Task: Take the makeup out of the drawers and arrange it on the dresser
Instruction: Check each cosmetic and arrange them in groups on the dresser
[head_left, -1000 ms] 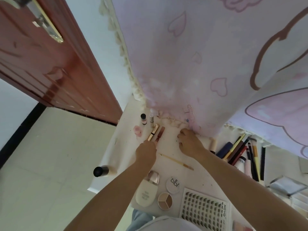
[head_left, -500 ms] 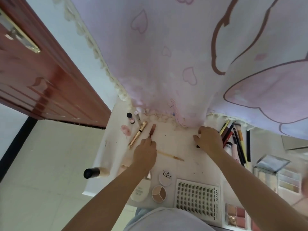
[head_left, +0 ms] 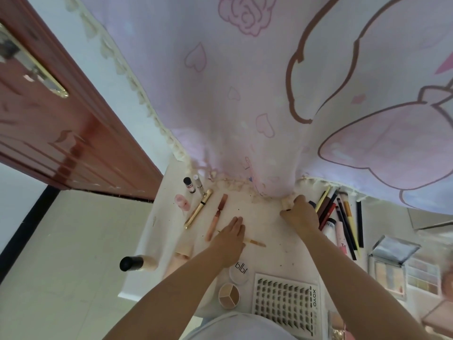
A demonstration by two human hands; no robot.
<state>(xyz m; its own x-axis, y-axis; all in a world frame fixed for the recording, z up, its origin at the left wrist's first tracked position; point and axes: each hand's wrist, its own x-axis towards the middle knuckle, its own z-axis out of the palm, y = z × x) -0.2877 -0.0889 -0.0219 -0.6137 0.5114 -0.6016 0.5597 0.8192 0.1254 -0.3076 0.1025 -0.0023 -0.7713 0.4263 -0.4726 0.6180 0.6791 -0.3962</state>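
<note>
My left hand (head_left: 230, 239) lies flat with straight fingers on the white dresser top (head_left: 267, 217), over a thin wooden-handled brush (head_left: 256, 242). To its left lie a pink-brown lip gloss (head_left: 217, 217) and a gold tube (head_left: 198, 208). My right hand (head_left: 300, 214) sits near the curtain's hem with curled fingers round a small cream-coloured item (head_left: 286, 201). Just right of it lies a bunch of pencils and brushes (head_left: 343, 217). A round white compact (head_left: 239, 271), a three-shade pot (head_left: 229, 295) and a lash tray (head_left: 285, 305) lie near me.
A pink printed curtain (head_left: 245, 94) hangs over the dresser's back edge. Two small bottles (head_left: 193, 184) stand at the back left; a black-capped bottle (head_left: 136, 263) overhangs the left edge. Open palettes (head_left: 392, 263) lie at the right. A brown door (head_left: 49, 119) stands left.
My left hand let go of the lip gloss, drew back and flattened over the brush. My right hand moved right along the hem toward the pencils. The camera tilted.
</note>
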